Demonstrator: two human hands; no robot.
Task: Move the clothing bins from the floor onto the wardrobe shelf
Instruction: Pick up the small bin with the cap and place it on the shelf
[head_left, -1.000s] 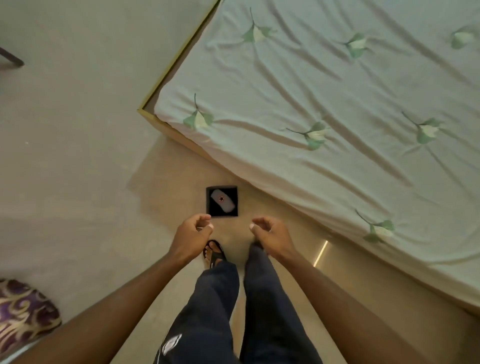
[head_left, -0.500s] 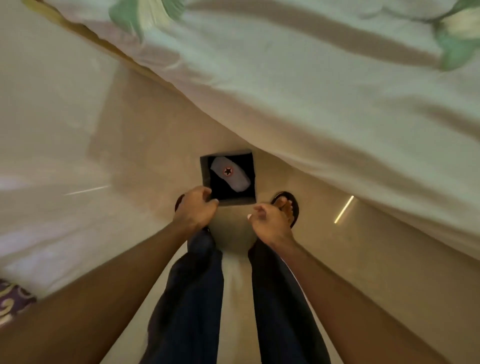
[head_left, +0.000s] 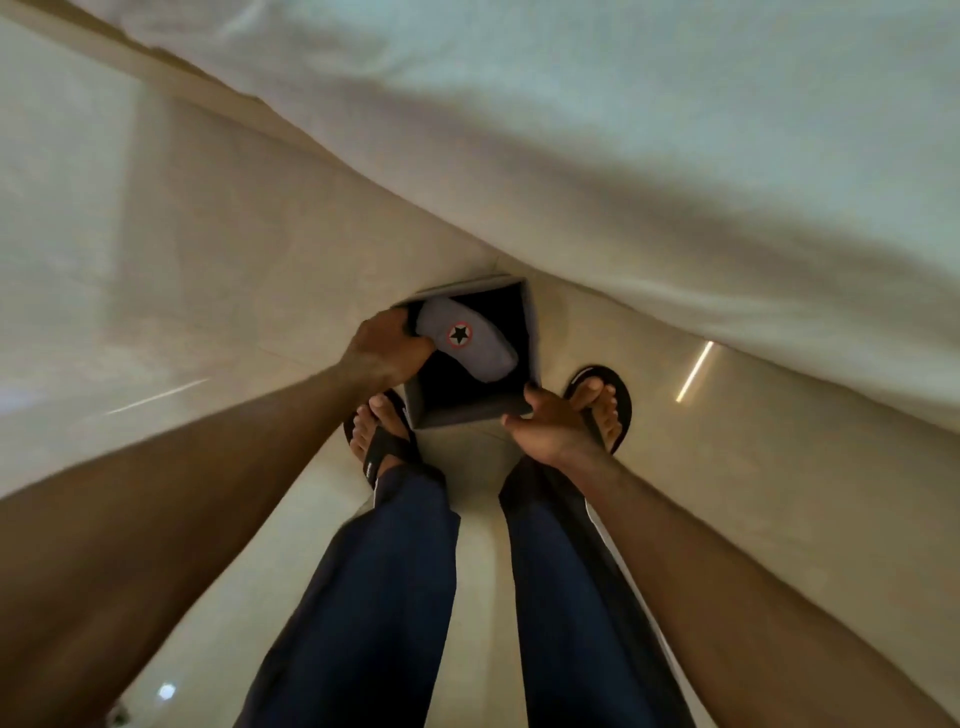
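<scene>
Dropped both hands onto bin (head_left: 457, 415). Gripping left rim with left hand (head_left: 387, 345); touching near corner with right hand (head_left: 550, 423), grasp unclear.

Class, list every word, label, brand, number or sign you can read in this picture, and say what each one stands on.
Words or numbers: none can be read.
Sign, with no lettering legible: a black star in a red-ringed white circle, on the grey fabric item inside the dark square fabric bin.
Small white mark on the strap of the black sandal: too blurred to read.
</scene>
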